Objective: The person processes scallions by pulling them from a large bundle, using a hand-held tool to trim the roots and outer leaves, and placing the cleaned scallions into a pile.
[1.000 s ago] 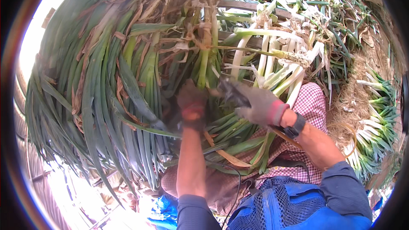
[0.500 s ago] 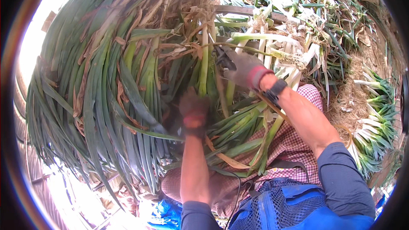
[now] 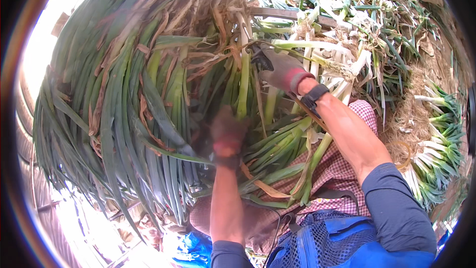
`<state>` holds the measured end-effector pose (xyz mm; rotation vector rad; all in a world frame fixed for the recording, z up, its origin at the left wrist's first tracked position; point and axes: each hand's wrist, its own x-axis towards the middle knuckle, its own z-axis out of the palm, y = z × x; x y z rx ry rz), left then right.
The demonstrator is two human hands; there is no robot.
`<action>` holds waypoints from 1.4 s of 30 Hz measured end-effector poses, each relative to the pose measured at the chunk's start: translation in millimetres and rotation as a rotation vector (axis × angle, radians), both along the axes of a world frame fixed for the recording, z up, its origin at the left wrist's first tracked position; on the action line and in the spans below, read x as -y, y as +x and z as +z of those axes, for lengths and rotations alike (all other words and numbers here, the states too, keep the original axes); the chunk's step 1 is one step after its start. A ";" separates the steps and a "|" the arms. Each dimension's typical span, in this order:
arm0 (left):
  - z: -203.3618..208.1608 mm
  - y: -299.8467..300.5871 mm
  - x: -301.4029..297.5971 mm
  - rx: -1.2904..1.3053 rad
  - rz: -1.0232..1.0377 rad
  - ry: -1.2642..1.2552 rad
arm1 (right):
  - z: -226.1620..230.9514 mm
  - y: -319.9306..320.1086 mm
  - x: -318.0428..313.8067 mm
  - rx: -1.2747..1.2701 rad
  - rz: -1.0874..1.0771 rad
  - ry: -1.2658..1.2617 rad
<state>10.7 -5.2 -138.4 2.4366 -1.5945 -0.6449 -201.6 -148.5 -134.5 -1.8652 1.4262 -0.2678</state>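
L hand [image 3: 227,136] gloved, closed round leek bundle [image 3: 148,94] at frame ctr; R hand [image 3: 278,68] gloved, fingers curled on stalks, upper ctr.

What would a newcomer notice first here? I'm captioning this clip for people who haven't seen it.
A huge bundle of green onions fills the left and centre, its long leaves fanning downward. The gloved left hand grips its middle, while the gloved right hand reaches in higher up. Trimmed white stalks lie at the right.

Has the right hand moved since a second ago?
Yes. The right hand has gone up the leek bundle toward its root end, away from the left hand gripping lower down.
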 end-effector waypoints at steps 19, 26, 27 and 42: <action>22.6 -78.8 -73.3 -0.003 -0.607 -0.029 | 53.9 -98.6 -92.8 -0.063 0.327 0.140; 35.4 -66.0 -59.2 -0.178 -0.524 0.023 | 40.1 -90.7 -62.7 -0.069 0.225 0.049; 31.1 -54.3 -48.3 -0.399 -0.402 -0.003 | 39.6 -92.7 -63.1 -0.054 0.209 0.033; -85.7 1.9 108.6 0.150 -0.086 -0.048 | 21.1 -40.5 -64.7 -0.003 0.211 0.226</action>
